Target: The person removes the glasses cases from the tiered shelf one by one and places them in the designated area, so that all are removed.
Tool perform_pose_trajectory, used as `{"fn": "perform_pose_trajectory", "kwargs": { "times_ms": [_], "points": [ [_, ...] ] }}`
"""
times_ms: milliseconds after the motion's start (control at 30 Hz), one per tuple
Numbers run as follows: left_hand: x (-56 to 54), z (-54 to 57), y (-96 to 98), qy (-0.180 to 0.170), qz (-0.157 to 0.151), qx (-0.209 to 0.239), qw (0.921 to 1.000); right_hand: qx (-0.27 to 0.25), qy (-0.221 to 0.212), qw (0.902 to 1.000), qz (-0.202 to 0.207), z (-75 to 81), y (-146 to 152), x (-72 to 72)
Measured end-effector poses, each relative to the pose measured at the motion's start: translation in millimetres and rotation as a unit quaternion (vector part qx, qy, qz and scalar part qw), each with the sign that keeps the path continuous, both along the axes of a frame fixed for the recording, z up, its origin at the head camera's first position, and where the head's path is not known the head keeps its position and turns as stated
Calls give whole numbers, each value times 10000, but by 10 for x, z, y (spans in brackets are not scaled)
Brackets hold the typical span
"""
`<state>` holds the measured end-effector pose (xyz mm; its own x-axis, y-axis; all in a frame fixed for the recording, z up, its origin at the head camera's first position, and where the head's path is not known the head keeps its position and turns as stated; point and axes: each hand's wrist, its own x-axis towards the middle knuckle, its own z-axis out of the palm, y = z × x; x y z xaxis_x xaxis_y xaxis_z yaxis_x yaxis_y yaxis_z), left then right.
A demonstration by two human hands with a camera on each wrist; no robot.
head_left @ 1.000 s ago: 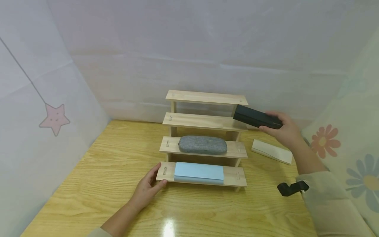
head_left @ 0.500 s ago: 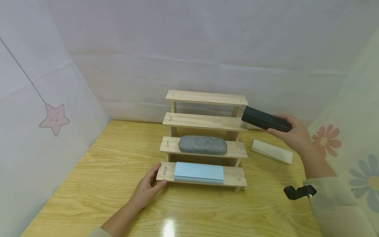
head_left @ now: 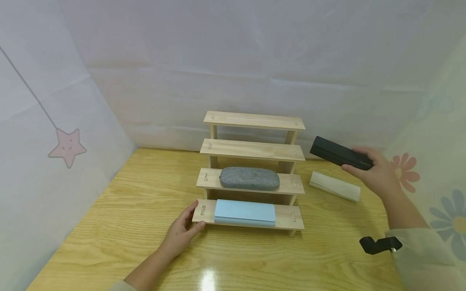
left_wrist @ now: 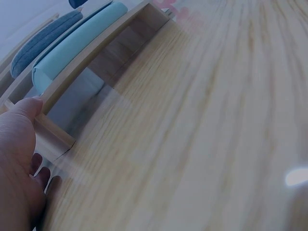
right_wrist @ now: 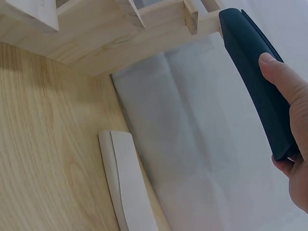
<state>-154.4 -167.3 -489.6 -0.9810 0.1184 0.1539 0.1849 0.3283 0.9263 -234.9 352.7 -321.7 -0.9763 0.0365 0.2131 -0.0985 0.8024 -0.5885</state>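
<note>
In the head view my right hand (head_left: 376,171) grips a black glasses case (head_left: 336,152) by its right end, held in the air to the right of the rack. The right wrist view shows my thumb across this dark case (right_wrist: 255,82). With thumb and fingers, my left hand (head_left: 182,231) holds the left end of the lowest step of a wooden stepped rack (head_left: 251,149). A light blue glasses case (head_left: 244,211) lies on that lowest step. One step higher rests a grey fabric glasses case (head_left: 249,178).
A cream flap case (head_left: 334,186) lies on the wooden table (head_left: 145,202), right of the rack and below the raised black case. Pale cloth (head_left: 255,52) hangs behind the table and along both sides.
My right hand has moved rightward and slightly down with the black glasses case, away from the rack's second step from the top. My left hand stays in place.
</note>
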Motion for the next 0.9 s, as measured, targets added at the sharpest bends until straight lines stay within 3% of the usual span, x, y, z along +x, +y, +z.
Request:
{"fn": "perform_pose_trajectory", "kwargs": {
  "times_ms": [733,900],
  "points": [
    [-2,-3,-6,-19,-65,105,9999,483,218,9984,-206,-403,230,140],
    [-9,-28,-19,-58,-31,87,9999,269,241,9991,-221,-496,243,149]
  ]
}}
